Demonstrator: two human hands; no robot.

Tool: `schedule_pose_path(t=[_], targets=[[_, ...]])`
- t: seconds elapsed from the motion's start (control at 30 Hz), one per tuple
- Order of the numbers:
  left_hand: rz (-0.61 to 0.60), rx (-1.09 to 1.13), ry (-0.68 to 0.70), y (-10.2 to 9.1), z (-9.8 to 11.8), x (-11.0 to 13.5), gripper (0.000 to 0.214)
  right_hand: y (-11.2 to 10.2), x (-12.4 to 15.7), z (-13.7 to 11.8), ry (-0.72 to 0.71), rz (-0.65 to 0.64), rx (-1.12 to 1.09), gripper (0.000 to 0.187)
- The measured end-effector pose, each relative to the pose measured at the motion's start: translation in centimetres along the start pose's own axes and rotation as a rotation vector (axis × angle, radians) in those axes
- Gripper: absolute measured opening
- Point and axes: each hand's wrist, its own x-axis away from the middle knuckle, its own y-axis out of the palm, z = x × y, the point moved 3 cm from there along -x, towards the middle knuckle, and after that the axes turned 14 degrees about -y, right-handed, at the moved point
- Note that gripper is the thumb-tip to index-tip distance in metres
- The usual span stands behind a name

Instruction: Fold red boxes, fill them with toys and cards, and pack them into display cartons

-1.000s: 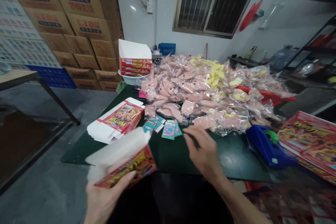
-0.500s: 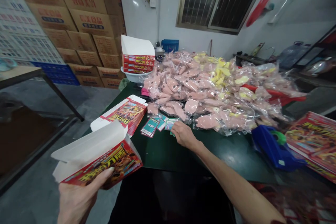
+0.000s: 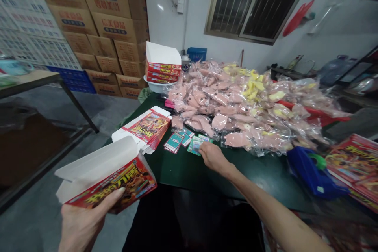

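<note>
My left hand [image 3: 88, 216] grips a red printed cardboard box [image 3: 118, 189], its white flaps standing up and its thumb side facing me. On the green table [image 3: 180, 173], my right hand [image 3: 214, 157] pinches the edge of a small green card [image 3: 194, 146]. Teal cards [image 3: 173, 141] lie just left of it in overlapping stacks. Behind the held box rests a stack of flat red boxes [image 3: 150, 128] with white flaps. Pink plush toys in clear bags [image 3: 224, 106] are heaped behind my right hand, some with yellow parts.
A blue tape dispenser [image 3: 314, 175] stands at the right, beside more flat red boxes [image 3: 354, 161]. At the back left, an opened box of red packs [image 3: 163, 71] sits on a white basin [image 3: 159, 87]. Brown cartons [image 3: 112, 27] are stacked along the wall.
The view has turned slightly left, shifting the table rightward. My right hand has drawn the green card a little toward me, and more of the card shows. My left hand still holds the box.
</note>
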Motion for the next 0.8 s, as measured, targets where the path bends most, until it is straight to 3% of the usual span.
schedule_pose_path(t=[0.13,0.23,0.43,0.57,0.73,0.8], targets=[[0.067,-0.023,0.028,-0.8,0.7,-0.1,0.038,-1.6,-0.6,-0.5,0.081,0.086,0.154,0.024],[0.077,-0.003,0.058,-1.3,0.8,-0.3,0.041,-2.1,-2.3,-1.6,0.060,0.129,0.218,0.029],[0.096,0.016,0.106,-2.3,0.0,-0.4,0.043,0.0,-7.4,-5.0,-0.129,0.064,0.225,0.035],[0.128,-0.014,0.104,-3.3,0.2,-0.3,0.042,0.6,-9.1,-5.8,-0.205,0.011,0.224,0.033],[0.161,-0.006,0.084,-3.8,0.0,-0.5,0.043,2.0,-9.1,-5.5,-0.147,-0.093,0.196,0.028],[0.130,-0.011,0.068,-3.5,-0.1,-0.6,0.040,2.8,-9.0,-5.0,-0.087,-0.143,0.174,0.037]])
